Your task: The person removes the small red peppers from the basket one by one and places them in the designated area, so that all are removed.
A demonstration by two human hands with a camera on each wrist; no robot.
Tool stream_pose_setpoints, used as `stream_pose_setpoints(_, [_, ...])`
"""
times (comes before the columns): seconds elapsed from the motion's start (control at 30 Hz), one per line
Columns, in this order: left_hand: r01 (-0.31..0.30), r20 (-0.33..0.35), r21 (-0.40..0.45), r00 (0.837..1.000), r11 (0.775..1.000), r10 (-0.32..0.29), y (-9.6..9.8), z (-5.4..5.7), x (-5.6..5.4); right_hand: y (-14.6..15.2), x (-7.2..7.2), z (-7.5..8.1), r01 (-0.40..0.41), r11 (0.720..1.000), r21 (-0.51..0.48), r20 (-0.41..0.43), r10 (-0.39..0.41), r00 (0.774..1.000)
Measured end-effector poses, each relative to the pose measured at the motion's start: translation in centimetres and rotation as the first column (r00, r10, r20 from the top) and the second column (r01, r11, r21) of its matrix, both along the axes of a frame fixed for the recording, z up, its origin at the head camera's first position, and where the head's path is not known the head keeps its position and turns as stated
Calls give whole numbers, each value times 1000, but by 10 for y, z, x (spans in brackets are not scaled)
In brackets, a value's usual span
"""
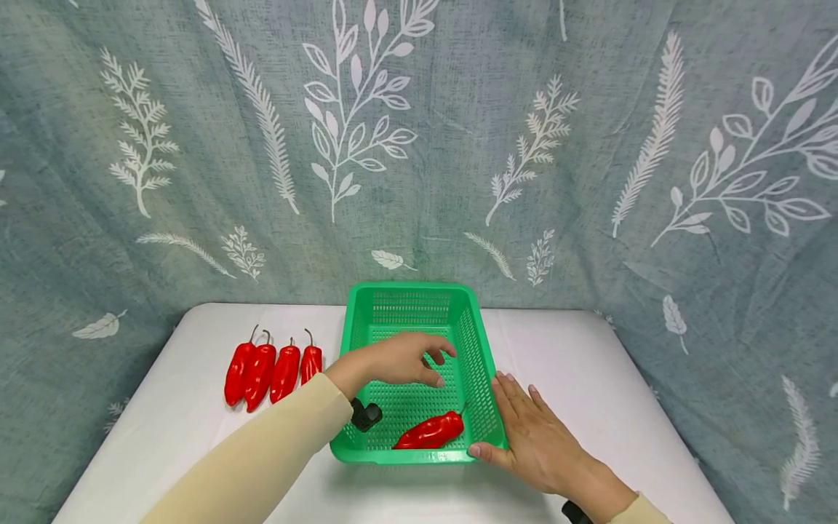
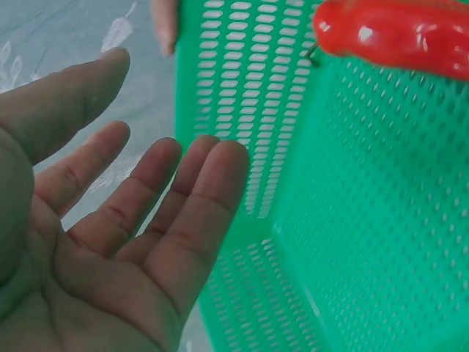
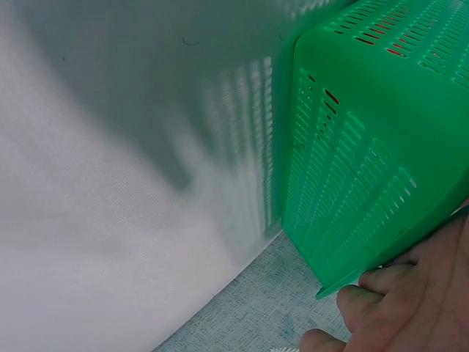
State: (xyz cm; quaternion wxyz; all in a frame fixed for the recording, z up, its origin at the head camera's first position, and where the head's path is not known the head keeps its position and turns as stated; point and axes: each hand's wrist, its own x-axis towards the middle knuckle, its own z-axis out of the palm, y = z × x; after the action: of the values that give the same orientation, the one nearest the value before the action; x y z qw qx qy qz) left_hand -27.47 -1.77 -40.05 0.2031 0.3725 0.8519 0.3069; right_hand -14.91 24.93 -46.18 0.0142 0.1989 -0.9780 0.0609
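Note:
A green perforated plastic basket point(image 1: 393, 457) stands on a white table, and one red pepper point(image 1: 430, 431) with a green stem lies on its floor near the front wall. My left hand point(image 1: 401, 356) hovers over the basket with loosely bent fingers and nothing in them; its bare palm also shows in the left wrist view, with the pepper above and to the right there. At the basket's front right corner, my right hand point(image 1: 540, 440) rests against the rim. Its fingers stretch along the right side and its thumb lies on the front rim.
Several red peppers point(image 1: 260, 375) lie side by side left of the basket, stems pointing away, partly behind my left sleeve point(image 1: 262, 451). A grey-green curtain point(image 1: 419, 145) with white leaf prints hangs behind the white table point(image 1: 576, 364).

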Motion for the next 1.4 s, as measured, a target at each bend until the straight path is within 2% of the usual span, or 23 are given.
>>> stream_pose_setpoints(0.27, [18,34,-61,999,998,-16,24,-25,4,0,0,-1,-10,1000,8,-14,10,1000])
stream_pose_setpoints(0.53, [41,63,-128,997,991,-33,33,-41,9,1,0,1,-20,1000,13,-5,20,1000])
stream_pose_setpoints(0.67, [39,74,-150,997,988,-28,32,-46,9,1,0,1,-21,1000,18,-6,21,1000])
stream_pose_setpoints(0.87, [19,125,-181,992,983,4,29,-53,9,1,0,1,-17,1000,18,-20,18,1000])
stream_pose_setpoints(1.1, [47,183,-227,983,973,-5,26,-62,7,0,-1,0,-17,1000,20,-27,17,999])
stream_pose_setpoints(1.4, [84,135,-312,990,946,-43,32,-65,10,1,0,0,-14,1000,9,-37,14,999])
